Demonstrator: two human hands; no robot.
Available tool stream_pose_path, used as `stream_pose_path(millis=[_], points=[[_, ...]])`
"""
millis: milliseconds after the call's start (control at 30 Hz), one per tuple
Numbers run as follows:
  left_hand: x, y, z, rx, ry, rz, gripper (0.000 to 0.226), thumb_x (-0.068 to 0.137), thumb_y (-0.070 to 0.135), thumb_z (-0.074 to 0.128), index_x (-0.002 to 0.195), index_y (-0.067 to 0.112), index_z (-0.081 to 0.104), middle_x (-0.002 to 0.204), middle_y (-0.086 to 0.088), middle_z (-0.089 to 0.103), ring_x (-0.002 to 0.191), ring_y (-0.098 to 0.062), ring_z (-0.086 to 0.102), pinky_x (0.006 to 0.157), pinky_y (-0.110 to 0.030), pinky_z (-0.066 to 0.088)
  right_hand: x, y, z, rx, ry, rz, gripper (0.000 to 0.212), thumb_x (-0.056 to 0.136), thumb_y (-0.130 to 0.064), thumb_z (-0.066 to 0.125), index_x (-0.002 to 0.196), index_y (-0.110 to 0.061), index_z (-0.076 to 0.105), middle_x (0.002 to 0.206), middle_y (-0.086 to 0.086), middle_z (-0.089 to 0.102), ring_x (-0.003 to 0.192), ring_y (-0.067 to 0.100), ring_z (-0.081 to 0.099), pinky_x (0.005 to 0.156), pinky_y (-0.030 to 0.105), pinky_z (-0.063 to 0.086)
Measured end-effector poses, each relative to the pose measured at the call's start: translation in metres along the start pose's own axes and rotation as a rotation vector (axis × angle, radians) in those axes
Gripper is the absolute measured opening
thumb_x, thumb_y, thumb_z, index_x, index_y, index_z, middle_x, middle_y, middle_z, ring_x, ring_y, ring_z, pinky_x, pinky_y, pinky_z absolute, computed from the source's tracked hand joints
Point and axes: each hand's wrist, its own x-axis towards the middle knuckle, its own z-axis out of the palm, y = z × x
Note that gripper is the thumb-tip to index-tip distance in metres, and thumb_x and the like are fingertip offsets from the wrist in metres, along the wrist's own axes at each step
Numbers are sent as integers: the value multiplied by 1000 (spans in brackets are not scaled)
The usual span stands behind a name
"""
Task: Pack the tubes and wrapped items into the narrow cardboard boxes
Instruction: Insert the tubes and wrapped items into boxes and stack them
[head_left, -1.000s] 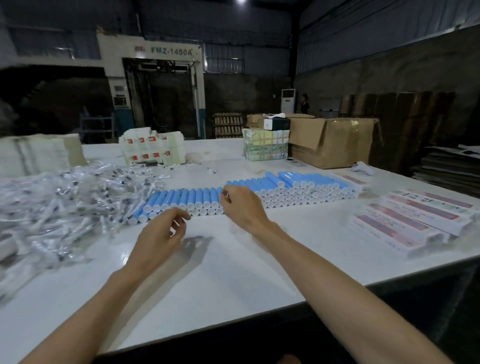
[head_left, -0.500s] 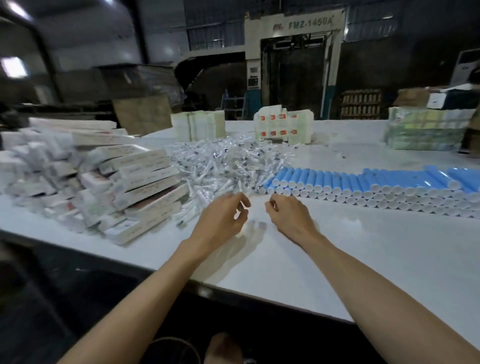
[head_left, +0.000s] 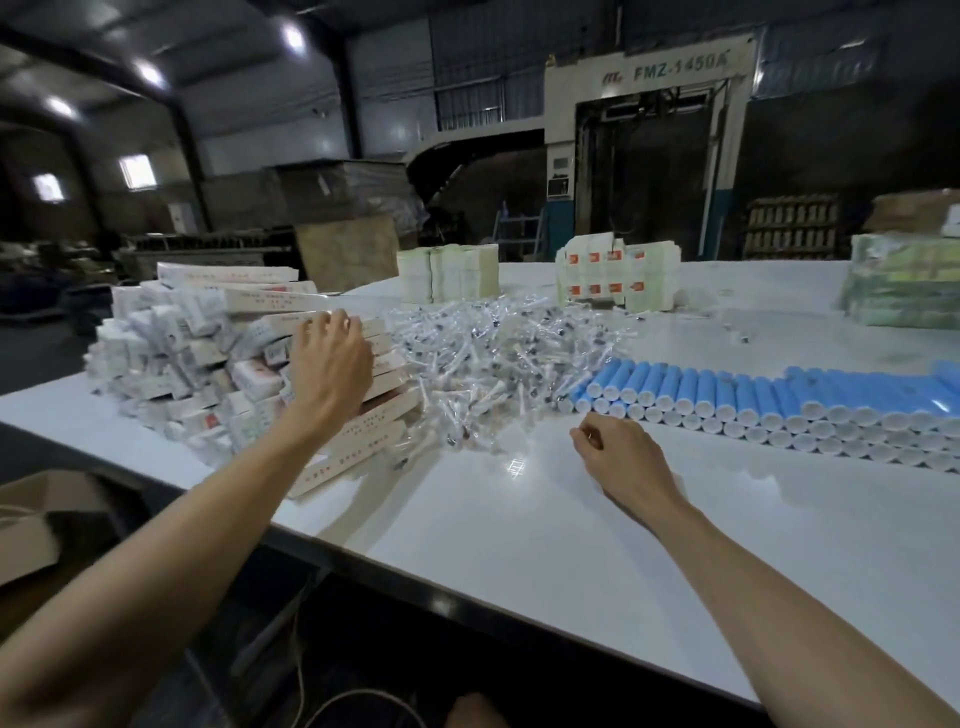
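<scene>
Left hand (head_left: 330, 364) laid over the top of the heaped narrow cardboard boxes (head_left: 244, 301), fingers spread across one box. Grip not confirmable, since the back of the hand hides the fingertips. Probably picking the next box to fill.

Right hand (head_left: 621, 457) on the surface (head_left: 571, 545), loosely curled, nothing visible in it. It sits close to both stocks, the likely reason for its placement.

Hands well apart.

Wrapped items (head_left: 493, 358): loose crinkly heap in clear film, between the boxes and the tubes.

Tubes (head_left: 779, 400): blue cylinders with white ends, laid side by side in stacked rows.

Boxes are long, flat and printed. Surface is glossy white.
</scene>
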Motion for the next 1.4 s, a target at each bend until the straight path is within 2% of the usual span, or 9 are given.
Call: stream_pose_path(millis=[300,467,600,767,900,1067,1200,1300,1400], points=[[42,-28,0,216,-127,26,27,107,29,57,122,6,60,124,-16,69,118,-35,59,99,-46,46,0,0,-1,21,-29,12,30,103,-36,54,78,-20,59,71,-4,63,73,23,60,63,36,44],[45,-30,2,31,-153,-19,46,100,27,74,128,-3,54,124,-25,65,114,-44,61,93,-52,52,-2,-4,-4,30,-49,20,29,104,-35,54,79,-20,58,75,-3,64,75,24,60,66,36,45],[54,-37,-8,-78,-210,2,37,93,27,83,109,-2,67,115,-22,59,84,-37,63,71,-50,60,-2,-4,-6,35,-57,23,31,104,-34,54,78,-20,57,74,-1,64,74,25,60,67,37,45],[58,-37,-21,-173,-104,35,32,91,18,84,108,-2,65,114,-22,58,68,-31,52,52,-36,38,-2,-5,-7,41,-62,30,32,104,-34,54,77,-18,58,74,0,64,74,26,60,67,37,46],[52,-17,-35,-328,-4,161,37,95,17,79,116,0,55,113,-20,61,75,-29,58,59,-33,43,-3,-6,-7,42,-69,29,33,105,-34,55,77,-17,58,73,0,64,73,26,60,68,37,47],[43,36,-80,-795,-5,271,22,111,27,57,119,13,42,115,-2,65,74,-1,66,49,-20,54,-4,-7,-8,55,-74,43,32,104,-36,55,75,-23,57,69,-4,63,70,22,61,67,35,47],[30,85,-112,-1410,-307,287,16,113,27,50,119,15,41,127,-8,70,96,-21,80,77,-37,68,-6,-5,-9,86,-80,61,39,104,-39,51,69,-22,47,64,-3,58,64,19,55,60,35,40],[13,120,-106,-1652,-545,249,19,114,29,47,131,19,47,116,-17,76,94,-33,81,73,-39,67,-5,-4,-10,136,-58,89,38,104,-38,52,69,-23,50,66,-6,59,65,15,56,58,34,39],[1,156,-84,-1765,-683,-9,32,114,34,46,135,12,55,105,-15,81,86,-31,81,67,-38,65,-5,-4,-12,238,-21,152,33,105,-40,55,74,-27,56,73,-8,63,69,15,60,63,35,45]])
